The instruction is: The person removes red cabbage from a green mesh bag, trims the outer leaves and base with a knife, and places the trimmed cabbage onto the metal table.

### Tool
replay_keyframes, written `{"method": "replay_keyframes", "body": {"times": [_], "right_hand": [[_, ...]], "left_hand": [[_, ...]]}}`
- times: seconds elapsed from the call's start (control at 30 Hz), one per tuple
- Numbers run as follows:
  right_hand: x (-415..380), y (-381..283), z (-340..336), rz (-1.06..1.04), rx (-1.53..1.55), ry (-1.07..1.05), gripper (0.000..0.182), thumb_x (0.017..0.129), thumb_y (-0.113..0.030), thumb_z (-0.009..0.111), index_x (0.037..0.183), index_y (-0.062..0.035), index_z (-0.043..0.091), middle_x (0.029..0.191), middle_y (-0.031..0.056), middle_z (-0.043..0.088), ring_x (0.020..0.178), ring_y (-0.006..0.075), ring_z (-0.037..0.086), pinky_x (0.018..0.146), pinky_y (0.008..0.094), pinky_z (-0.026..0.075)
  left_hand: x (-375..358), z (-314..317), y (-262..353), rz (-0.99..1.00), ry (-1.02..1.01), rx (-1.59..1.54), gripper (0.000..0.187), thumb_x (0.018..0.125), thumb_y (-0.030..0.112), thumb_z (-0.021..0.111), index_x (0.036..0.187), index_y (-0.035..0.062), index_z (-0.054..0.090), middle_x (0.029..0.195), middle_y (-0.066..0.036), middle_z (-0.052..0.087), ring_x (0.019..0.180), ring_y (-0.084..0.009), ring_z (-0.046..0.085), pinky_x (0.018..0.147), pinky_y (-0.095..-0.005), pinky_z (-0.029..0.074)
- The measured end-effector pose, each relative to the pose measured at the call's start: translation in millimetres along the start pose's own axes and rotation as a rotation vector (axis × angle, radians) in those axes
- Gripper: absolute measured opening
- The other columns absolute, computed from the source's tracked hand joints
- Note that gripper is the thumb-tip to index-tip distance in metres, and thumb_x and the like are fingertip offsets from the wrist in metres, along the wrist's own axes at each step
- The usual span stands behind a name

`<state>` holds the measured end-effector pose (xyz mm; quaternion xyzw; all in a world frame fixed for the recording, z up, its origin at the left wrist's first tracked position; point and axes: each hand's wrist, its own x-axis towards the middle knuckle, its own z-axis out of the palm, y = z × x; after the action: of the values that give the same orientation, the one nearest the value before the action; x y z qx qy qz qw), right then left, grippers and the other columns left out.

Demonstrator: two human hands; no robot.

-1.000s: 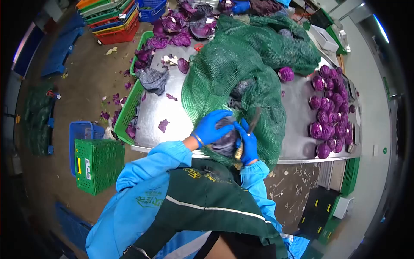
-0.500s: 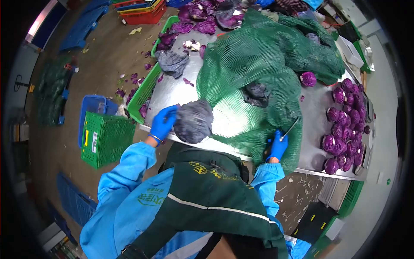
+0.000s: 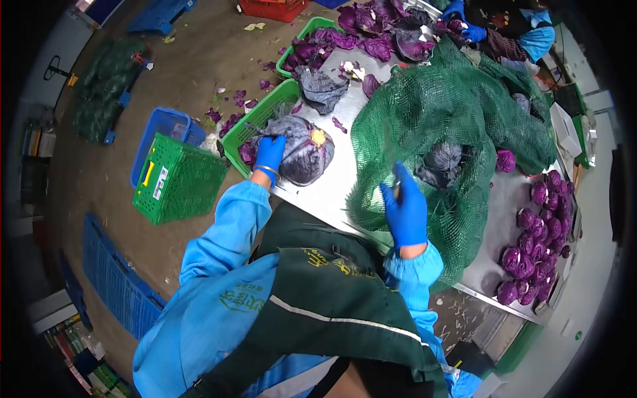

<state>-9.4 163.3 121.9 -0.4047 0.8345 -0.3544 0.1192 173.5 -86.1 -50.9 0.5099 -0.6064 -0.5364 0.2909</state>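
My left hand (image 3: 270,156) grips the leafy left side of a large dark purple cabbage (image 3: 306,154), whose pale cut stem faces up and to the right. The cabbage is at the metal table's (image 3: 325,192) near left edge. To the right, my right hand (image 3: 406,211) is raised beside the green mesh sack (image 3: 391,126), closed around a knife (image 3: 397,191) that is seen nearly end-on, its blade hard to make out. Another dark cabbage (image 3: 443,159) lies at the sack. A loose outer leaf (image 3: 322,89) rests beyond my left hand.
Many small trimmed cabbages (image 3: 531,242) sit at the right. Purple leaves (image 3: 378,30) cover the far end, near a co-worker's gloved hands (image 3: 472,32). Green basket (image 3: 262,119) stands at the table's left side; a green crate (image 3: 176,179) and blue bin (image 3: 159,136) are on the floor.
The view has shifted left. The cabbage has been turned, so its stem now shows. My right hand has lifted off the mesh and moved left toward the cabbage. The co-worker's hands have come into view.
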Motion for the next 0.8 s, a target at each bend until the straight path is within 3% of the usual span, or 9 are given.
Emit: {"method": "replay_keyframes", "body": {"times": [0.03,0.1,0.23,0.3,0.37,0.5,0.53,0.7,0.8], "right_hand": [[-6.4,-0.5,0.5,-0.018,-0.043,-0.046,0.047,0.081,-0.017,0.067,0.123,-0.0018,0.052,0.079,0.0144,0.061,0.064,0.0278,0.058,0.063,0.034,0.048],[-13.4,-27.1,-44.8,0.085,-0.094,-0.194,0.044,0.082,-0.015,0.065,0.122,-0.0023,0.053,0.085,0.0153,0.064,0.07,0.0247,0.062,0.067,0.0326,0.049],[-36.5,-20.8,-149.6,0.146,-0.378,0.342,0.041,0.086,-0.006,0.057,0.126,-0.0034,0.051,0.095,0.0063,0.067,0.079,0.0136,0.062,0.069,0.0257,0.049],[-39.7,-29.5,-172.3,0.127,-0.082,0.761,0.04,0.091,-0.007,0.049,0.131,-0.004,0.046,0.115,0.0121,0.059,0.085,0.0145,0.059,0.07,0.0235,0.049],[-36.0,-57.5,-156.9,0.17,0.054,0.767,0.044,0.089,-0.002,0.049,0.132,-0.0045,0.044,0.122,0.0142,0.054,0.091,0.0152,0.057,0.073,0.0239,0.049],[-8.2,-59.3,-39.4,-0.094,-0.019,0.257,0.053,0.079,0.003,0.058,0.13,-0.0056,0.046,0.112,0.012,0.058,0.097,0.02,0.058,0.084,0.0311,0.046],[-9.1,-46.1,-6.7,0.044,0.117,0.08,0.053,0.08,0.0,0.06,0.13,-0.0068,0.046,0.114,0.0133,0.059,0.098,0.021,0.059,0.085,0.0319,0.046],[0.3,1.3,88.0,0.207,0.277,-0.125,0.043,0.085,-0.016,0.06,0.126,-0.0076,0.049,0.108,0.0194,0.061,0.094,0.0309,0.062,0.08,0.0353,0.048],[-1.4,11.4,106.5,0.247,0.247,-0.153,0.036,0.085,-0.021,0.06,0.119,-0.0094,0.053,0.1,0.0203,0.063,0.09,0.0352,0.062,0.076,0.0385,0.049]], "left_hand": [[-3.4,-4.7,5.2,0.006,-0.003,0.001,0.041,0.081,0.023,0.058,0.112,-0.0038,0.057,0.11,-0.015,0.062,0.099,-0.0228,0.058,0.086,-0.0353,0.045],[-32.0,-11.6,17.8,-0.119,-0.251,-0.484,0.054,0.077,0.024,0.068,0.121,-0.0025,0.05,0.12,-0.014,0.056,0.108,-0.0242,0.053,0.093,-0.0359,0.042],[-52.2,-10.0,15.5,0.148,-0.43,-0.179,0.069,0.071,0.024,0.077,0.126,-0.0014,0.045,0.124,-0.013,0.051,0.115,-0.0236,0.048,0.098,-0.0364,0.038],[-52.3,0.0,36.1,0.131,-0.438,-0.137,0.072,0.068,0.026,0.081,0.125,-0.0013,0.046,0.122,-0.015,0.052,0.116,-0.0241,0.047,0.1,-0.0361,0.037],[-38.7,22.4,36.2,0.078,-0.406,-0.209,0.07,0.07,0.029,0.08,0.123,-0.0023,0.047,0.12,-0.017,0.053,0.114,-0.0256,0.049,0.098,-0.0361,0.038],[-11.5,48.3,46.8,0.299,-0.087,-0.08,0.062,0.071,0.035,0.077,0.11,-0.0054,0.053,0.11,-0.02,0.054,0.103,-0.0304,0.052,0.09,-0.0381,0.041],[-12.1,51.6,51.9,0.387,-0.057,0.033,0.06,0.07,0.035,0.077,0.108,-0.0056,0.053,0.109,-0.021,0.054,0.101,-0.0327,0.052,0.088,-0.0393,0.041],[-15.7,62.0,54.6,0.623,0.044,0.223,0.055,0.07,0.033,0.076,0.103,-0.0044,0.054,0.107,-0.022,0.052,0.097,-0.0373,0.051,0.087,-0.0424,0.04],[-9.7,62.8,57.0,0.594,0.055,0.221,0.051,0.07,0.03,0.077,0.101,-0.0037,0.055,0.103,-0.019,0.055,0.094,-0.0336,0.053,0.084,-0.0396,0.042]]}}
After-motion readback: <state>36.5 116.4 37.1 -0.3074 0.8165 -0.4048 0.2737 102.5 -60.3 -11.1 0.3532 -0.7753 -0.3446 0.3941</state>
